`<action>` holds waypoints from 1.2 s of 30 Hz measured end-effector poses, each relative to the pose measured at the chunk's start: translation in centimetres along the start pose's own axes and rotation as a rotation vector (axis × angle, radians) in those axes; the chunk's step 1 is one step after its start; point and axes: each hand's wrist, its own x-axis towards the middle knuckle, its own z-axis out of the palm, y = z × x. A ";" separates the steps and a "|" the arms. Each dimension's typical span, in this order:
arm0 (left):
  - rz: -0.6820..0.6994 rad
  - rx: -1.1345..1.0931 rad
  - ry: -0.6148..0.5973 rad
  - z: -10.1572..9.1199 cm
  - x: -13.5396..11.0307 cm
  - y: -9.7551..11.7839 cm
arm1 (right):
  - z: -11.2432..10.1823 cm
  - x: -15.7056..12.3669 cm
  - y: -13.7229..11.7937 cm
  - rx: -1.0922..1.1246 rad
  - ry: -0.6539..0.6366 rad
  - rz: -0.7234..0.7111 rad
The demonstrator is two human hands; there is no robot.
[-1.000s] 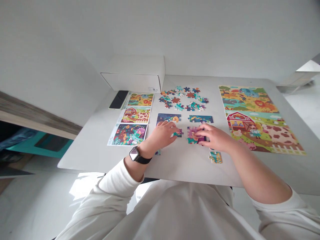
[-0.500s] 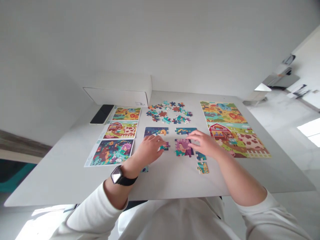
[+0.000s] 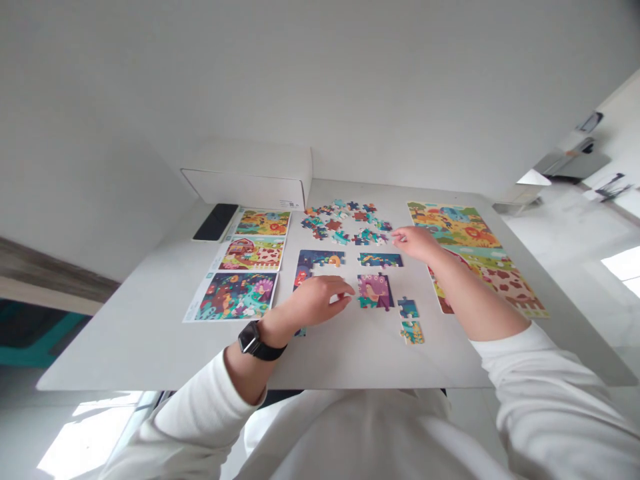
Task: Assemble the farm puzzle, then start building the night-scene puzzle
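My left hand [image 3: 320,299] rests on the white table [image 3: 150,333] with its fingers curled, pinched on a small piece that I cannot make out. Just right of it lies a joined purple and teal puzzle cluster [image 3: 375,291]. My right hand [image 3: 416,241] is stretched forward, fingers extended toward the pile of loose puzzle pieces [image 3: 345,223] at the back. Two more joined sections, a dark blue one [image 3: 317,260] and a blue strip [image 3: 380,259], lie between the pile and the cluster. Two single pieces [image 3: 410,320] sit near the front.
Three picture cards [image 3: 245,263] lie in a column at the left, with a black phone [image 3: 216,222] beside them. A white box [image 3: 250,177] stands at the back. Two finished puzzles [image 3: 470,253] cover the right side, partly under my right arm.
My right hand has left the purple cluster and reached forward to the loose pile. My left hand has stayed beside the cluster. The camera view has shifted a little.
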 end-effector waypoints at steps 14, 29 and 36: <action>0.018 -0.005 -0.097 -0.2 0.1 1.2 | 2.8 6.0 0.1 -0.075 -0.049 0.014; 0.000 -0.030 -0.124 -0.2 0.2 1.4 | 2.4 5.3 -0.4 -0.136 -0.073 -0.055; 0.011 -0.004 -0.115 -0.2 0.2 1.1 | 2.0 4.6 -0.7 0.050 -0.028 0.038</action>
